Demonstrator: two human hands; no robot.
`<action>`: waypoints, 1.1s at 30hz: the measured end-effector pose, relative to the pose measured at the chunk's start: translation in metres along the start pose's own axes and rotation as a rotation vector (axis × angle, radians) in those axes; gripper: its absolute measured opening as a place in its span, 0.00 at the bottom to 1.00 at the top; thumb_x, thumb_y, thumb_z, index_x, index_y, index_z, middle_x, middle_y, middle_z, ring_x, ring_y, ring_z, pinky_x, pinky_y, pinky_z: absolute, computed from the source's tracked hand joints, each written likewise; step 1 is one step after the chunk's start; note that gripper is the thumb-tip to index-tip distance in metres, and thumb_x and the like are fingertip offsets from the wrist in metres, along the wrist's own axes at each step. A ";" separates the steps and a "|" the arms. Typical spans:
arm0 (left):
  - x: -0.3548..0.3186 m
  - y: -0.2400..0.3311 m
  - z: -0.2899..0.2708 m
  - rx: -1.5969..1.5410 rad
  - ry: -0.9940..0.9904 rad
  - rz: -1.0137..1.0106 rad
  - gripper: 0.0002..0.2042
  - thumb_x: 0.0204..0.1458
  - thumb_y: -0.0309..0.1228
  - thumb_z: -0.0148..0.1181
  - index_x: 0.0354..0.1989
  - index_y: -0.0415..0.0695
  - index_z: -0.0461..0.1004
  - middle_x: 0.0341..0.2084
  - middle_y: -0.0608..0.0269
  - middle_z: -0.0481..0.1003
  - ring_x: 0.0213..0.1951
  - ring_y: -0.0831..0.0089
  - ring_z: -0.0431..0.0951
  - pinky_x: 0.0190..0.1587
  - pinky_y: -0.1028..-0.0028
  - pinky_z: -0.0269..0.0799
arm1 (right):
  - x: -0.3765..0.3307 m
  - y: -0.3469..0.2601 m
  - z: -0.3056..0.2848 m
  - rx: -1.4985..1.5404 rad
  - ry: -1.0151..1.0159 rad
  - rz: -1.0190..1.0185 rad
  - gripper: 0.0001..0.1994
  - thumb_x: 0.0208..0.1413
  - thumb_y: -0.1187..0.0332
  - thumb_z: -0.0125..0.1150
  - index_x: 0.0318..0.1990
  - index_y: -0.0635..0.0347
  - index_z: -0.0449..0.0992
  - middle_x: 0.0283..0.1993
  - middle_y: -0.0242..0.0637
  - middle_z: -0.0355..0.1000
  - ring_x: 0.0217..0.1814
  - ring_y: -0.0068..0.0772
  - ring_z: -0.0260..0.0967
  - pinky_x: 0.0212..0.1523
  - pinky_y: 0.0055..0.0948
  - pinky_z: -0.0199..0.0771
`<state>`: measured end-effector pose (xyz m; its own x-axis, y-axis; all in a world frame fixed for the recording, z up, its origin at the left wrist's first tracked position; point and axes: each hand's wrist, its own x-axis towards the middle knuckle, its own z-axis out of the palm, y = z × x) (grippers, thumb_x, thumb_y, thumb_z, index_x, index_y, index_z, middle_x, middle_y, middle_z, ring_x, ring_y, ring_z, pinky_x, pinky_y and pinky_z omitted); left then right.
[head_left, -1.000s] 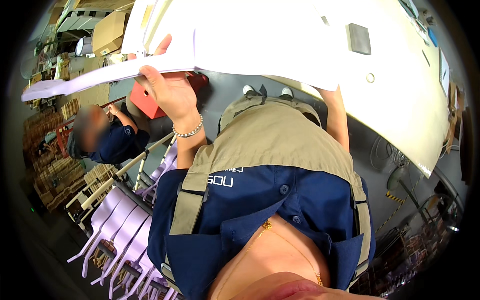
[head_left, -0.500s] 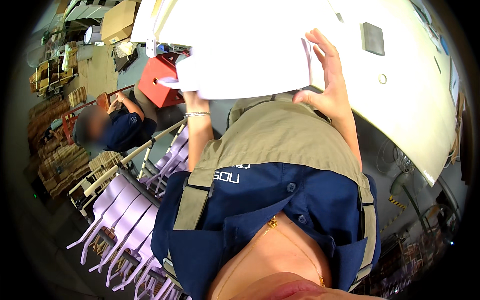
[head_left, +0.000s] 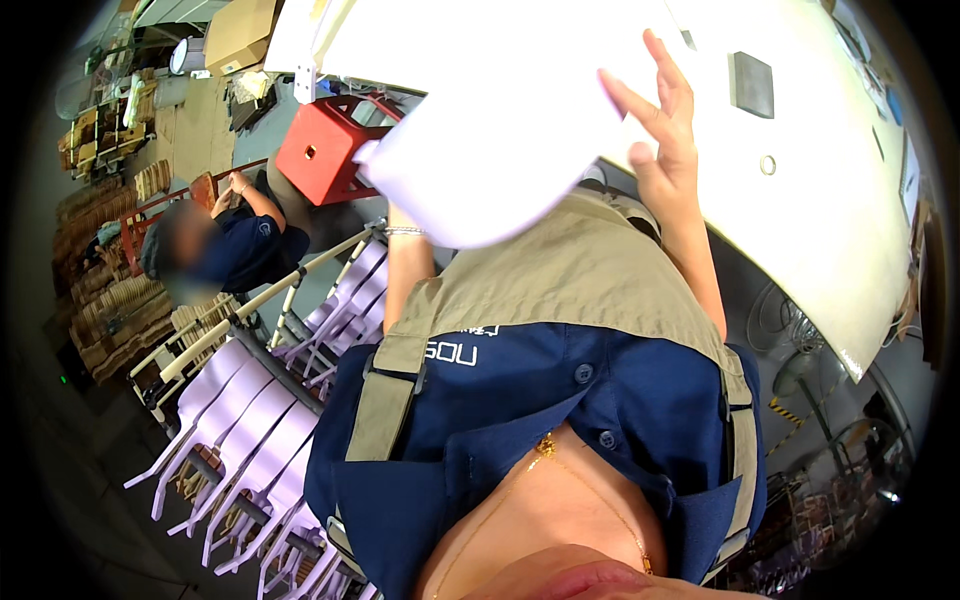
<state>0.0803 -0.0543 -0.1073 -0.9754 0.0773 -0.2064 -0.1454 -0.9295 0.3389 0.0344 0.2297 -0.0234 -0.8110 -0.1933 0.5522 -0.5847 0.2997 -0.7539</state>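
A smooth, curved pale lavender panel [head_left: 480, 190] is tilted over the near edge of the white table [head_left: 800, 230]; glare washes out its upper part. My left hand [head_left: 400, 215] holds it from behind at its left end. Only the wrist, with a bracelet, shows there, and the fingers are hidden behind the panel. My right hand [head_left: 668, 135] is at the panel's right edge, palm up, with fingers spread. The index fingertip looks to be at that edge; whether it presses on it I cannot tell.
A dark grey block [head_left: 752, 85] and a small ring [head_left: 768, 165] lie on the table. To the left stand a red stool [head_left: 325, 150] and a rack of lavender curved parts [head_left: 235, 400]. A seated co-worker [head_left: 250, 240] is beyond the rack. A cardboard box [head_left: 240, 35] sits farther back.
The panel has turned and tilted, its lower edge now nearer my apron and its right part lifted. My right hand has opened wider, its fingers moving upward. The left wrist has shifted slightly.
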 end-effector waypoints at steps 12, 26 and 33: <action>0.041 0.035 0.062 0.378 0.195 0.582 0.18 0.46 0.34 0.58 0.45 0.42 0.65 0.21 0.68 0.69 0.28 0.76 0.70 0.47 0.69 0.67 | -0.044 0.069 0.018 0.687 0.054 0.562 0.55 0.24 0.70 0.74 0.63 0.55 0.41 0.61 0.41 0.50 0.63 0.33 0.47 0.59 0.32 0.50; 0.056 -0.003 0.131 0.836 -0.041 0.602 0.31 0.47 0.37 0.57 0.55 0.33 0.52 0.27 0.60 0.70 0.34 0.70 0.72 0.48 0.65 0.66 | -0.025 0.044 -0.017 -0.326 0.010 0.348 0.52 0.24 0.69 0.73 0.61 0.61 0.46 0.63 0.47 0.46 0.65 0.47 0.41 0.60 0.36 0.50; 0.068 -0.028 0.164 0.903 -0.391 0.485 0.31 0.50 0.33 0.54 0.57 0.32 0.45 0.32 0.54 0.72 0.37 0.70 0.72 0.44 0.75 0.65 | -0.022 0.036 -0.022 -0.514 -0.014 0.278 0.49 0.25 0.67 0.73 0.59 0.62 0.50 0.63 0.48 0.47 0.65 0.50 0.40 0.59 0.46 0.48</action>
<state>-0.0094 0.0364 0.0195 -0.9238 0.0323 0.3815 0.3554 -0.2981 0.8859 0.0315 0.2657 -0.0547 -0.9348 -0.0534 0.3510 -0.2679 0.7551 -0.5984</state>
